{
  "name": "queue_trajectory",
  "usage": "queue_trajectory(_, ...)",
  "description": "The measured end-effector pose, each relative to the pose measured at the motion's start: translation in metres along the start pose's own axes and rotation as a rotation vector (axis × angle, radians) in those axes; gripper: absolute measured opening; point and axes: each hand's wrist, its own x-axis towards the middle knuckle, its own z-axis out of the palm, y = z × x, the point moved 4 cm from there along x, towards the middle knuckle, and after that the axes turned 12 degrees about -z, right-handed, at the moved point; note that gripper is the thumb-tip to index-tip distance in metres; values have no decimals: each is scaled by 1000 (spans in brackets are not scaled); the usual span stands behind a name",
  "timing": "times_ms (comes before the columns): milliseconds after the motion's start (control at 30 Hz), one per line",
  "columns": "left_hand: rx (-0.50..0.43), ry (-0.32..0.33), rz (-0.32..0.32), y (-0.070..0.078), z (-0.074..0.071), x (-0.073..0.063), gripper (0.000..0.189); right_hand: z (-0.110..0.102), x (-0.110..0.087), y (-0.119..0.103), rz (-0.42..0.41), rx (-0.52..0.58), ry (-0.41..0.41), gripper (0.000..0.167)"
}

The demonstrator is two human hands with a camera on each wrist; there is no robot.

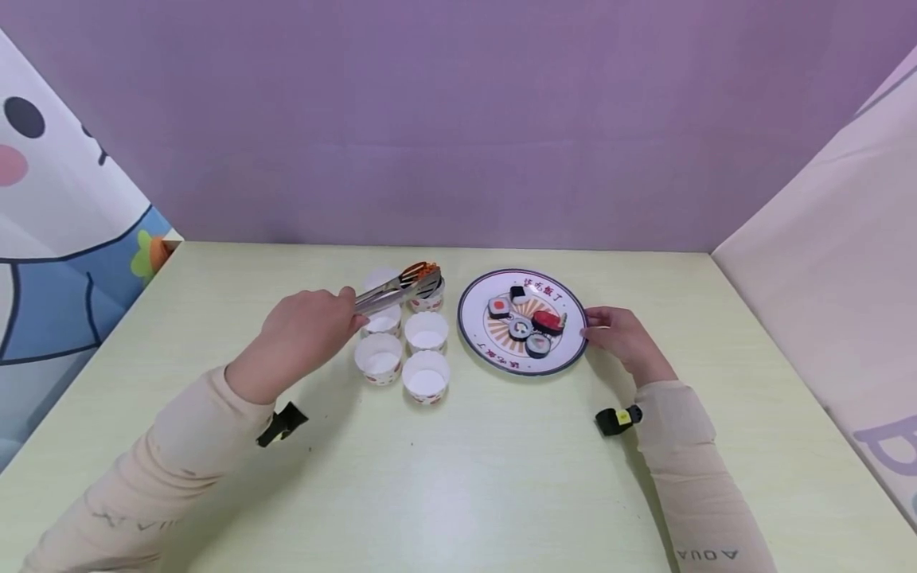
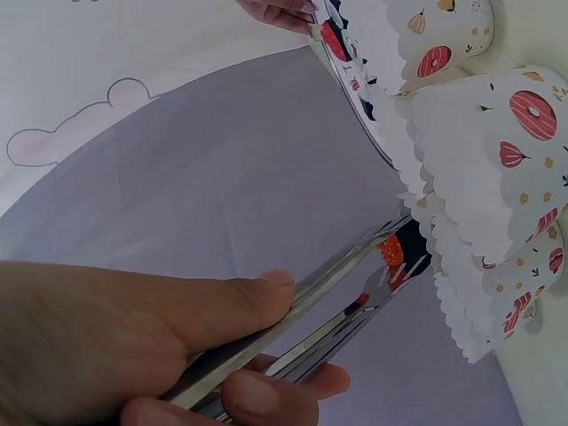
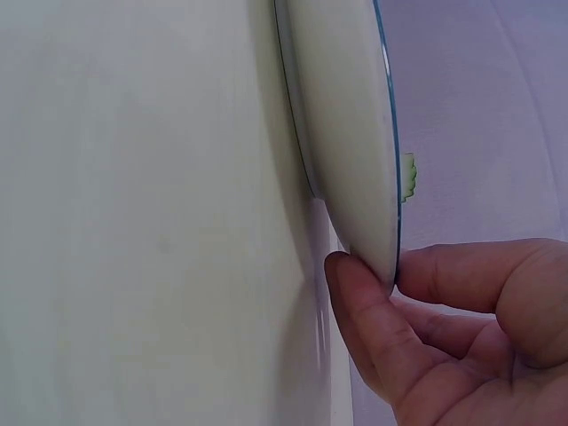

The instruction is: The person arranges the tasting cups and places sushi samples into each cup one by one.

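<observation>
My left hand [image 1: 304, 334] grips metal tongs [image 1: 380, 298], thumb on one arm and fingers curled round the other. Between the tong heads is a toy sushi piece with an orange top and dark wrap [image 2: 390, 250], over the far right paper cup [image 1: 427, 304]. At the right, my right hand [image 1: 622, 338] pinches the rim of a white plate [image 1: 476, 318] with a dark blue edge, thumb and fingers on opposite faces of it. Several toy sushi pieces lie on the plate, one of them a red-topped piece [image 1: 548, 321]; others are round rolls [image 1: 538, 344].
Several white paper cups [image 1: 427, 374] with printed sides stand in two close columns left of the plate, on a pale table [image 1: 458, 493]. A purple cloth [image 1: 444, 143] rises behind the table's far edge. Black straps [image 1: 618, 420] sit at both wrists.
</observation>
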Motion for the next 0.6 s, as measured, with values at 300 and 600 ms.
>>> queue_trajectory(300, 8, -62, -23, 1, -2, 2, 29, 0, -1, -1, 7, 30, 6, 50)
queue_trajectory(600, 6, -71, -20, 1, -5, 3, 28, 0, -2, -1, 3, 32, 2, 49)
